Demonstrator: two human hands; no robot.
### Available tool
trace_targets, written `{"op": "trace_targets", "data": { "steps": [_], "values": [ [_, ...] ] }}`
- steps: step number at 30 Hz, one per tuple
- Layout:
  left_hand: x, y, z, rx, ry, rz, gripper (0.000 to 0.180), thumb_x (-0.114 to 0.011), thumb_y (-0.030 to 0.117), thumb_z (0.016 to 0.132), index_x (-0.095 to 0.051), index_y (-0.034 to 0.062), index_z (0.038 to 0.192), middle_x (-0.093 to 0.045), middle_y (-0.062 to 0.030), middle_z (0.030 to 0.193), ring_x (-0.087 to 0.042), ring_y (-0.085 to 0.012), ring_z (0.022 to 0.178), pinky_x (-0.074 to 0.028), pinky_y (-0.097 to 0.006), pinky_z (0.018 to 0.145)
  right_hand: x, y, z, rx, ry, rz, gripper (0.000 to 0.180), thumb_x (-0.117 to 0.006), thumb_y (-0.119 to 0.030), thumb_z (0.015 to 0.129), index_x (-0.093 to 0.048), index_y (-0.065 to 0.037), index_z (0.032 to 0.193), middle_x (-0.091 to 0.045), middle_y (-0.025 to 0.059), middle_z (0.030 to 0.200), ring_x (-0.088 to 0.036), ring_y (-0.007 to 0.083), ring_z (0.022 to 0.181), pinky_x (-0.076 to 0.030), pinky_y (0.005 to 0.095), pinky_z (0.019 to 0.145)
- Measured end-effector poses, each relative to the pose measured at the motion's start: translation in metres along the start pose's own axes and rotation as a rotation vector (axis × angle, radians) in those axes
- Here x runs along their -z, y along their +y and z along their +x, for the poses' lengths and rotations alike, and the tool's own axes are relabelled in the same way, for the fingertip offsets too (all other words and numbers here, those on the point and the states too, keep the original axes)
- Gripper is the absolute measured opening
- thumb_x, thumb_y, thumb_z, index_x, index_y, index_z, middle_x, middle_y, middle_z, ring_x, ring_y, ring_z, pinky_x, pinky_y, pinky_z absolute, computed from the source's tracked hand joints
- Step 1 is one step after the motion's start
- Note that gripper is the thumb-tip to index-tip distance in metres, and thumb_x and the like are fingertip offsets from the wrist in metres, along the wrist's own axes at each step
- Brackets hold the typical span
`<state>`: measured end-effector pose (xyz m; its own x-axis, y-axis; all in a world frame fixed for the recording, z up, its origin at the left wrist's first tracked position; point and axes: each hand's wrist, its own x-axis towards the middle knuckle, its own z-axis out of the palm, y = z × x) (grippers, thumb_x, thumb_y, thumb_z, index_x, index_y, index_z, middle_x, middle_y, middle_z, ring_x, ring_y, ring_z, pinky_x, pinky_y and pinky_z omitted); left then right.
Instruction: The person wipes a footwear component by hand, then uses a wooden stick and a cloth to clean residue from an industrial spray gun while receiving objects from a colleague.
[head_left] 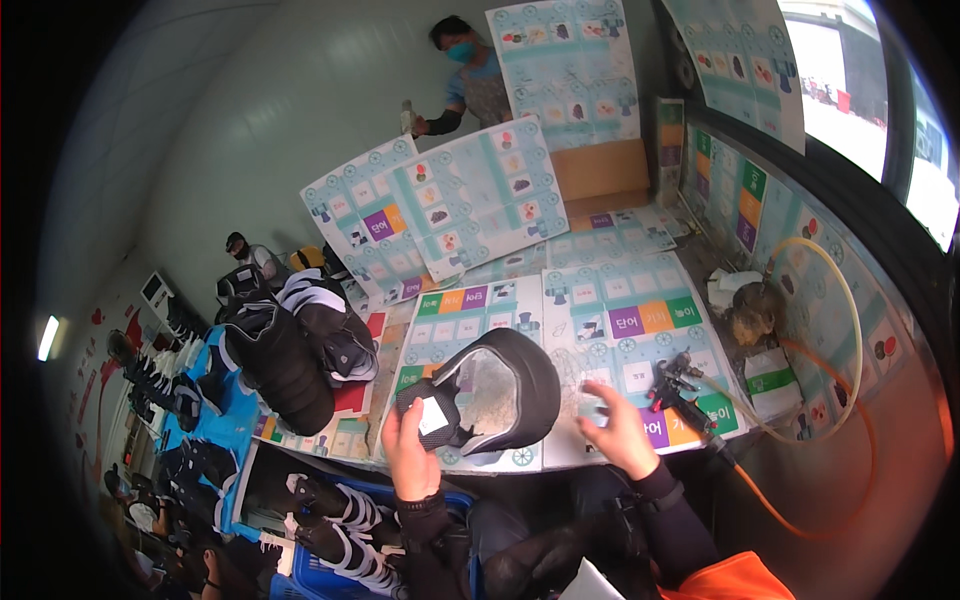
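Observation:
My left hand (412,462) grips the near left end of a black padded piece (540,385), curved into a loop like a shoe upper. A white label (433,415) lies on the piece above my fingers. The loop is held over the printed table sheets (480,310), its opening toward me. To its right, my right hand (622,432) is apart from it, fingers spread and holding nothing. A spray gun (685,400) with a black handle rests on the table just beyond my right hand.
Nested black and white shoe uppers (285,360) stand at the table's left; more sit in a blue crate (330,580) below. Printed panels (480,195) wall off the back. Yellow (850,300) and orange (790,520) hoses loop at right. A masked person (475,85) stands behind the panels.

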<state>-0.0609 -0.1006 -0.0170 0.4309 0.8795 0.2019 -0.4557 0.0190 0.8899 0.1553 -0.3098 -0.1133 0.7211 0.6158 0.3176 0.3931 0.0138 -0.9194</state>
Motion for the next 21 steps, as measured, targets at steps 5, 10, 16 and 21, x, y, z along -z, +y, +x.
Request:
{"op": "trace_targets", "data": {
  "steps": [5, 10, 16, 21],
  "values": [
    [0.023, 0.026, 0.016, -0.053, -0.036, 0.099, 0.025, -0.067, 0.013, 0.106, -0.070, -0.0041, 0.125, -0.075, -0.0056, 0.111, -0.071, -0.0138, 0.099, -0.056, -0.029, 0.088, 0.061, 0.017, -0.002, -0.051, 0.222, -0.286, 0.041, -0.078, -0.007, 0.084, -0.071, -0.002, 0.125, -0.071, 0.0185, 0.124, -0.066, 0.0391, 0.117, -0.054, 0.0434, 0.100],
    [0.102, 0.027, 0.080, -0.181, 0.026, 0.514, 0.019, -0.067, 0.008, 0.104, -0.070, -0.0061, 0.116, -0.073, -0.0024, 0.101, -0.062, -0.0069, 0.087, -0.049, -0.026, 0.077, 0.095, -0.013, 0.003, -0.016, 0.310, -0.177, 0.027, -0.076, -0.006, 0.093, -0.073, 0.000, 0.119, -0.072, 0.0116, 0.100, -0.069, 0.0237, 0.093, -0.056, 0.0361, 0.082],
    [0.133, -0.011, 0.149, -0.075, 0.261, 0.934, 0.034, -0.076, 0.017, 0.094, -0.070, -0.0091, 0.115, -0.075, -0.0140, 0.091, -0.073, -0.0194, 0.069, -0.062, -0.037, 0.055, 0.076, -0.188, 0.059, 0.321, 0.295, -0.122, 0.032, -0.067, -0.018, 0.108, -0.065, 0.002, 0.082, -0.064, 0.0189, 0.067, -0.059, 0.0238, 0.053, -0.045, 0.0371, 0.056],
    [0.124, -0.031, 0.165, -0.009, 0.237, 1.162, 0.054, -0.077, 0.034, 0.094, -0.069, -0.0119, 0.121, -0.077, -0.0271, 0.105, -0.079, -0.0356, 0.073, -0.065, -0.043, 0.060, 0.064, -0.235, 0.101, 0.570, 0.314, -0.530, 0.034, -0.068, -0.020, 0.104, -0.060, -0.001, 0.078, -0.063, 0.0246, 0.069, -0.067, 0.0433, 0.066, -0.052, 0.0503, 0.061]
  ]
}}
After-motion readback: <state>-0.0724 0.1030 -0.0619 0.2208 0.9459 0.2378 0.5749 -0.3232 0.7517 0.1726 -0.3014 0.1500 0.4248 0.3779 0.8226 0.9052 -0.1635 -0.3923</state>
